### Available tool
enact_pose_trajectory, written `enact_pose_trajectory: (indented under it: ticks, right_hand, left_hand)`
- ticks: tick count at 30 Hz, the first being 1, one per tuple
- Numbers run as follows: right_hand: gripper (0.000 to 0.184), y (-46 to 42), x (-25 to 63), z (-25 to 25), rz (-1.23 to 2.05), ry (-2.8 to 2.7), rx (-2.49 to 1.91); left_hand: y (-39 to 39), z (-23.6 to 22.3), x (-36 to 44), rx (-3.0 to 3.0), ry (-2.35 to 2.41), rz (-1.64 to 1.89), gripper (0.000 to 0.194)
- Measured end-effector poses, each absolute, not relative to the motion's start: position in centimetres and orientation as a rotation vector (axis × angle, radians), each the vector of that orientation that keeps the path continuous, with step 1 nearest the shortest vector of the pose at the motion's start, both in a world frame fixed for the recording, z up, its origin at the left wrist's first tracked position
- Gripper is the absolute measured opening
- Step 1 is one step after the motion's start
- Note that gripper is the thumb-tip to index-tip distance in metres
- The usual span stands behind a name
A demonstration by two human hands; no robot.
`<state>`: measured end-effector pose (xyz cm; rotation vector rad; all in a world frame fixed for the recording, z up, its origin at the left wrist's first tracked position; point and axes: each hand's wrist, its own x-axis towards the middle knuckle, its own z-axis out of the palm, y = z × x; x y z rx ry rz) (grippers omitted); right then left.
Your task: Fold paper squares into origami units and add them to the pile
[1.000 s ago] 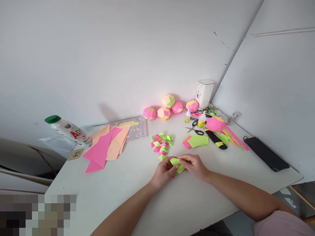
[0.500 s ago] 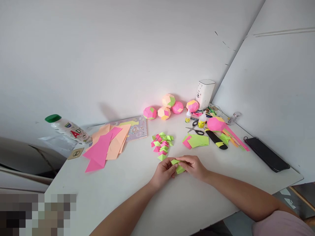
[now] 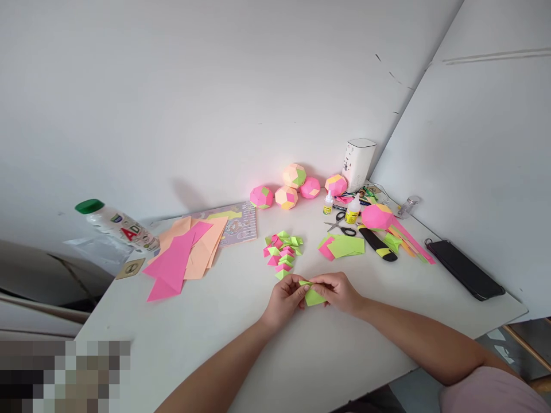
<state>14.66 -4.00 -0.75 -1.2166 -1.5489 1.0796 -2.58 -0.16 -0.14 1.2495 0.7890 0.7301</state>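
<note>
Green paper (image 3: 315, 297): there it is, dead centre of our clock, pinched between both hands over the near part of the table (image 3: 297, 367), partly covered by fingers!
Left hand (image 3: 283, 300): at nine o'clock, thumb and fingers clamped on the paper.
Right hand (image 3: 342, 293): at three, gripping it too, the two thumbs near each other.
Folded pieces (image 3: 283, 252): pink and green, clustered at eleven!
Flat sheets (image 3: 348, 246): green overlapping pink at one o'clock, scissors (image 3: 338, 224) just beyond.
Paper balls (image 3: 286, 198): four grouped between eleven and twelve, by the wall (image 3: 215, 115).
Pink and peach paper (image 3: 181, 258): out at ten, overlapping a notebook (image 3: 239, 226).
</note>
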Motion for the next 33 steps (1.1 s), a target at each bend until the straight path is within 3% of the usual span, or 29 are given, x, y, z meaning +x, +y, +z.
enact_pose_trajectory:
  ticks: [33]
  right_hand:
    - [0.028, -3.9, 14.6, 0.4, 1.174, -1.616, -1.199]
  left_hand:
    - [0.0, -0.4, -2.6, 1.169, 0.785, 0.759, 0.030]
